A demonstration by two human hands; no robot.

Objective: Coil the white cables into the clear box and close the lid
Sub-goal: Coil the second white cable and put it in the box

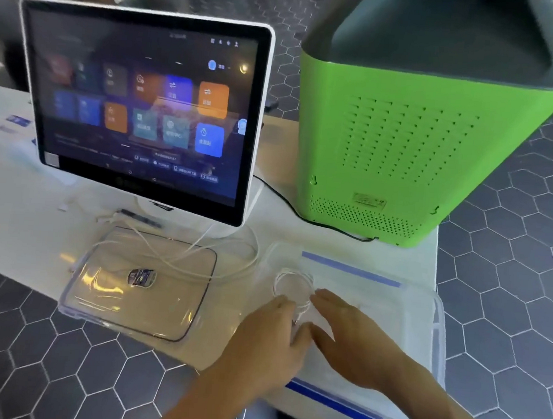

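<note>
Your left hand (269, 336) and right hand (348, 335), fingers loosely spread, press a coiled white cable (292, 285) inside the clear box (437, 322) at the table's right edge. Loose cable trails left over the lid (139, 284), which overhangs the near edge.

Two bare forearms reach in from the bottom edge, angled up and toward each other so the hands almost meet near the middle. The left hand (272, 336) lies palm down, fingers curled loosely inward, thumb pointing toward the other hand. The right hand (348, 332) is also palm down, flatter, its fingers stretched forward and slightly spread. Whether either grip is closed on anything cannot be told; motion blur softens the fingertips.
</note>
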